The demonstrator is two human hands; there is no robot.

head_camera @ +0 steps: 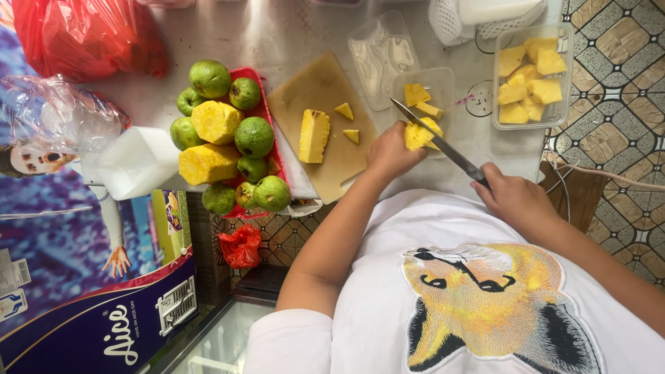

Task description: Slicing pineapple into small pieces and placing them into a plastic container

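Nearest the body, the right hand (516,201) is closed around the handle of a long knife (436,142), its fingers wrapped tight, the blade angled up and away so its edge crosses the fruit. The left hand (391,154) is curled shut on a pineapple piece (421,133), held over a small clear tub (429,93) – likely so cut chunks drop straight in, where two already lie. The piece sits at the left fingertips, with the blade resting against its top and the knife handle well off to the right. Just left of that hand is a cutting board (315,90) on the worktop (277,34), carrying a pineapple wedge (314,136) and a few small triangular bits. Further left, a red tray (267,111) holds green guavas (253,136) and two peeled pineapples (209,163) – stock kept within reach. Beyond, a loose clear lid (381,55) lies flat, and a filled tub of chunks (532,79) stands at the far right, apart from the cutting. A red plastic bag (83,34) sits at the far left corner.
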